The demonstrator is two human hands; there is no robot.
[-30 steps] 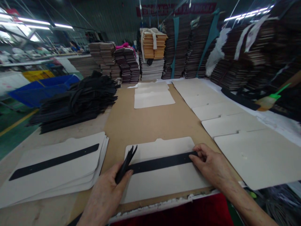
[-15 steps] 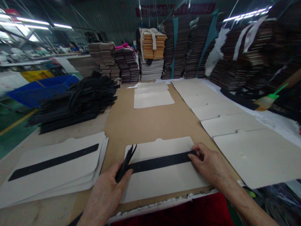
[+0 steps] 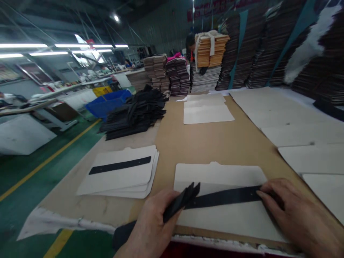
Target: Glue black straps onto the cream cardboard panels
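A cream-white panel (image 3: pixel 215 222) with a small tab on its far edge lies in front of me, a black strip (image 3: pixel 225 198) running across its middle. At the strip's right end, the thumb and fingers of my right hand (image 3: pixel 292 211) pinch it. My left hand (image 3: pixel 154 220) is closed round a bundle of black strips (image 3: pixel 181 202), whose ends stick up past the thumb. The hand and bundle hide the lying strip's left end. To the left is a stack of similar panels (image 3: pixel 115 186); its top one carries a black strip (image 3: pixel 119 166) too.
More cream panels (image 3: pixel 306 161) overlap in a row along the right side, and a few others (image 3: pixel 208 113) lie at the far end. A heap of black strips (image 3: pixel 134 113) is on the table's left, beside a blue bin (image 3: pixel 107 102). Tall stacks (image 3: pixel 206 77) line the back.
My view has swung left, so the panels appear further right. The right hand still pinches the strip's end, and the left hand still holds the bundle.
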